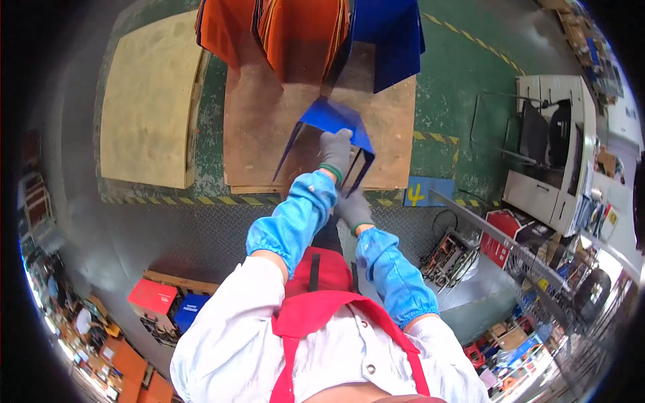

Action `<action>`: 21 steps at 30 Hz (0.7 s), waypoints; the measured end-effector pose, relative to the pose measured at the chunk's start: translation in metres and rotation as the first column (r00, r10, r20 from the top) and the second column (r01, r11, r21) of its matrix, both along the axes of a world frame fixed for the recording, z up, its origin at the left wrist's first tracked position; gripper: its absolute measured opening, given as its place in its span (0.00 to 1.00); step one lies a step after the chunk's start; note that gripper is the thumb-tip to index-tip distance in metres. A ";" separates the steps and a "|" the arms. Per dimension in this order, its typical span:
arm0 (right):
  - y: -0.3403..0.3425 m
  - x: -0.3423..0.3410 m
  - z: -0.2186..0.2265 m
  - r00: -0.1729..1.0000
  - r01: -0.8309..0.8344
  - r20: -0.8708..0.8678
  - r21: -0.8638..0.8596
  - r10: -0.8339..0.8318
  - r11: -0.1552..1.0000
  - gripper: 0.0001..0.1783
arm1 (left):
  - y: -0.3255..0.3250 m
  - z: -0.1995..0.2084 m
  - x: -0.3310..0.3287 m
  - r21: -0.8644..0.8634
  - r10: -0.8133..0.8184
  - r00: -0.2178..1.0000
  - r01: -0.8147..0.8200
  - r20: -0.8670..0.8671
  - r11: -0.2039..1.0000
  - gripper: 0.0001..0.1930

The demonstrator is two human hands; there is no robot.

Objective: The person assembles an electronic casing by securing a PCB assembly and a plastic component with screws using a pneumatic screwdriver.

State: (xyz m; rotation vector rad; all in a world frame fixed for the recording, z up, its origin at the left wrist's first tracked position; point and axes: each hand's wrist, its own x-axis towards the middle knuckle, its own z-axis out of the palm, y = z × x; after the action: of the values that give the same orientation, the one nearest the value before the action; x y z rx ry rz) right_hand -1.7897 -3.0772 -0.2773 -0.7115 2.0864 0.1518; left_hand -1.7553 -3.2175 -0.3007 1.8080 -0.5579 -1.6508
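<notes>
A bent blue metal sheet part (pixel 322 117) hangs over a wooden pallet board (pixel 269 127). My left hand (pixel 334 151), in a grey glove, grips its top face near the right side. My right hand (pixel 352 208), also gloved, holds the lower edge of the same part, just below the left hand. Both forearms wear light blue sleeve covers. Behind the part stand stacks of orange bent sheets (pixel 295 33) and blue bent sheets (pixel 390 33) on the same board.
A second pale wooden board (pixel 151 101) lies to the left on the green floor. A white machine cabinet (pixel 551 148) stands at right. Red and blue crates (pixel 164 302) sit lower left; a metal rail and parts bins (pixel 497 242) lower right.
</notes>
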 end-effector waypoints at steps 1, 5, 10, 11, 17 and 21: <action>0.001 -0.022 -0.024 1.000 0.001 -0.028 -0.049 -0.002 0.999 0.34 | -0.008 -0.002 -0.011 0.098 -0.083 0.992 0.092 -0.096 0.991 0.10; -0.033 -0.074 -0.058 0.992 -0.118 -0.059 -0.213 0.107 0.970 0.21 | -0.037 0.004 0.009 -0.433 -0.304 0.854 0.484 0.422 0.760 0.14; -0.099 -0.131 -0.083 0.987 -0.131 -0.116 -0.179 0.112 0.975 0.17 | -0.058 0.041 0.094 0.088 -0.486 0.383 0.709 0.786 0.700 0.25; -0.111 -0.129 -0.072 0.995 0.083 0.071 -0.109 -0.075 0.991 0.18 | -0.058 0.034 0.108 0.087 -0.478 0.378 0.706 0.793 0.703 0.25; -0.102 -0.106 -0.096 0.985 0.062 -0.148 -0.199 -0.093 0.978 0.21 | -0.075 -0.005 0.100 0.370 -0.750 0.025 0.858 0.661 0.355 0.20; -0.095 -0.116 -0.115 0.971 0.160 -0.124 -0.308 -0.207 0.938 0.22 | -0.108 -0.052 0.094 0.368 -0.744 -0.119 0.912 0.658 0.180 0.15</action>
State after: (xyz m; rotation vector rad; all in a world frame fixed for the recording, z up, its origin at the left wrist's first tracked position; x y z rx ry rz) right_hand -1.9061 -3.1722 -0.3925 -0.6927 2.3409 -0.2229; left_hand -1.6612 -3.3250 -0.3523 1.9342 -2.7609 -1.1218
